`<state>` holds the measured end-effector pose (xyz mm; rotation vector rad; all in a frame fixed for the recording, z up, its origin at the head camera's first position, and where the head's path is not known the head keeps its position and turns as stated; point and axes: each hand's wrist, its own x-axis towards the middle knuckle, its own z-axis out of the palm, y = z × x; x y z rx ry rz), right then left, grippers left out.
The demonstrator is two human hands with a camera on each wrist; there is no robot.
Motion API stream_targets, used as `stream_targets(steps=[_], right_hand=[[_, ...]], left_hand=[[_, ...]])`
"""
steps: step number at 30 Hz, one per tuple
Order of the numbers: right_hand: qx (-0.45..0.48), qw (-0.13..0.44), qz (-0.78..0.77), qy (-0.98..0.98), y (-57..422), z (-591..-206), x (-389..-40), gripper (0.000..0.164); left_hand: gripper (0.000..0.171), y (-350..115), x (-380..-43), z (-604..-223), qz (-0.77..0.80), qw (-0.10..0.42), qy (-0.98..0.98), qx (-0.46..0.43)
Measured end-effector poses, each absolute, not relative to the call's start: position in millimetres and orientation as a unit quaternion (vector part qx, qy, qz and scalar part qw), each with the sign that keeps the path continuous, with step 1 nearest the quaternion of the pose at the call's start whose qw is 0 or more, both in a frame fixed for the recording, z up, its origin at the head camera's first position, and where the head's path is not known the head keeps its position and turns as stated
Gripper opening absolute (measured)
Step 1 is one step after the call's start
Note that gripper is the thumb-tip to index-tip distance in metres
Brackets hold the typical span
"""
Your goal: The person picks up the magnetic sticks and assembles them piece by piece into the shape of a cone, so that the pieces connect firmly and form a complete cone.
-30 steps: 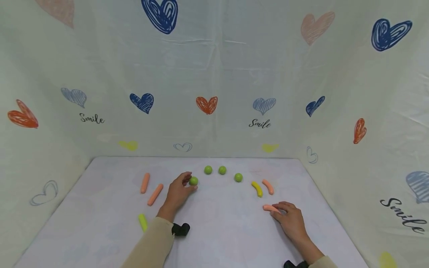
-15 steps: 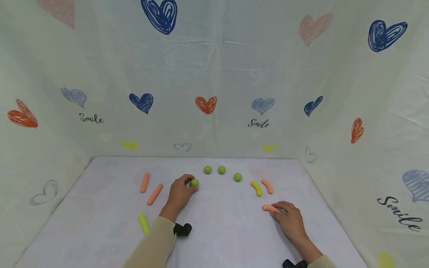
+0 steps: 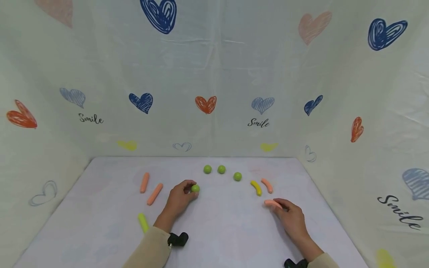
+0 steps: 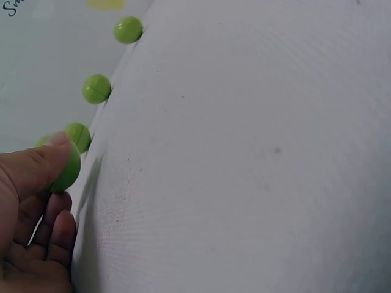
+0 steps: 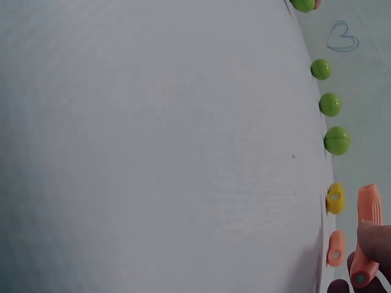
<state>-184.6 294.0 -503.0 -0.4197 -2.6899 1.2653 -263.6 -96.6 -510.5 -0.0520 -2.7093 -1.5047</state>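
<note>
My left hand (image 3: 179, 199) pinches a green ball (image 3: 195, 188) between thumb and fingers. In the left wrist view the thumb lies over that ball (image 4: 71, 169), just above the white tabletop. Farther right, my right hand (image 3: 292, 219) holds a short curved salmon-pink rod (image 3: 272, 203) by one end. The right wrist view shows this rod (image 5: 369, 206) has grooves along its side and a small grey disc in its end. Beyond my right hand lie a yellow curved rod (image 3: 256, 188) and another salmon curved rod (image 3: 267, 185).
Three more green balls, including one at the centre back (image 3: 221, 169), stand along the far part of the table (image 3: 221, 230). On the left lie two straight salmon rods (image 3: 155, 194) and a lime-green rod (image 3: 143, 222), partly behind my left sleeve. A heart-printed cloth (image 3: 214, 74) encloses the table.
My left hand has drawn the green ball a little toward me. My right hand has shifted slightly up and away with the salmon rod, which has tilted. The other pieces stay put.
</note>
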Motion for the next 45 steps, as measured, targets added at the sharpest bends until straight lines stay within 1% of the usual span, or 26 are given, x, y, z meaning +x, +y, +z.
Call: stream_targets(steps=[8, 16, 23, 32, 39, 45], right_hand=[[-0.139, 0.086, 0.473, -0.866, 280, -494, -192, 0.034], [-0.086, 0.078, 0.545, -0.83, 242, -490, -205, 0.032], [-0.084, 0.058, 0.539, -0.836, 201, -492, -218, 0.03], [-0.045, 0.058, 0.528, -0.846, 158, -499, -233, 0.024], [-0.023, 0.064, 0.511, -0.857, 130, -506, -235, 0.02], [-0.02, 0.062, 0.511, -0.857, 119, -512, -234, 0.02]], left_hand=[[0.037, -91, -260, -509, -0.496, 0.006, -0.868, -0.038], [0.035, -90, -259, -511, -0.492, -0.016, -0.868, -0.058], [0.032, -92, -260, -511, -0.49, -0.023, -0.869, -0.067], [0.031, -94, -257, -513, -0.461, -0.019, -0.884, -0.07], [0.03, -95, -254, -517, -0.45, -0.01, -0.888, -0.089], [0.031, -92, -255, -517, -0.443, -0.011, -0.891, -0.097]])
